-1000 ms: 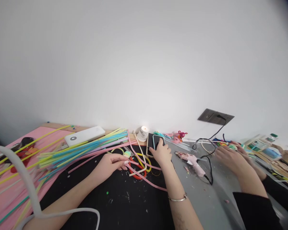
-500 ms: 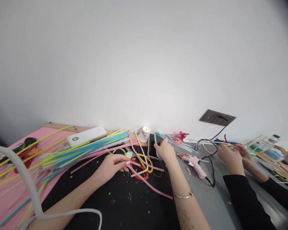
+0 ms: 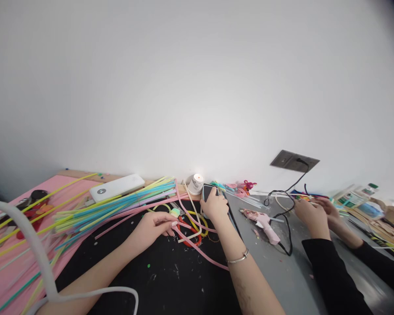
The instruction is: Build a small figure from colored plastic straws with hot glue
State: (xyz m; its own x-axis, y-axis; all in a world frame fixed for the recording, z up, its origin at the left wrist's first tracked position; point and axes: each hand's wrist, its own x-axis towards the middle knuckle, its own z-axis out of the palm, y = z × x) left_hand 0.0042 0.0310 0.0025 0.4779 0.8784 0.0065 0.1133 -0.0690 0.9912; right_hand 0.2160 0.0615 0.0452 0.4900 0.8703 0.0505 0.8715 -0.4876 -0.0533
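My left hand (image 3: 159, 224) is closed in a pinch on a pink pipe cleaner (image 3: 200, 253), whose long end trails right over the black mat (image 3: 170, 275). A small pale green and yellow piece (image 3: 175, 212) sits just above its fingertips. My right hand (image 3: 216, 205) lies over a dark-screened phone (image 3: 211, 190), its thumb at the left edge and fingers at the right; the hand hides most of the phone. Between my hands lie red-orange-handled scissors (image 3: 195, 242), partly covered by a bent cream pipe cleaner (image 3: 197, 214) and a yellow one (image 3: 205, 225).
A white paper cup (image 3: 196, 184) stands by the wall. Left are a power bank (image 3: 117, 187) and bundled pipe cleaners (image 3: 118, 205). A pink glue gun (image 3: 262, 224) with a black cord lies right, beside a co-worker's hands (image 3: 311, 214). A white curved tube (image 3: 36, 245) crosses the left foreground.
My right hand has moved left and closed over the phone, covering more of it. My left hand keeps its pinch on the pink pipe cleaner in nearly the same place.
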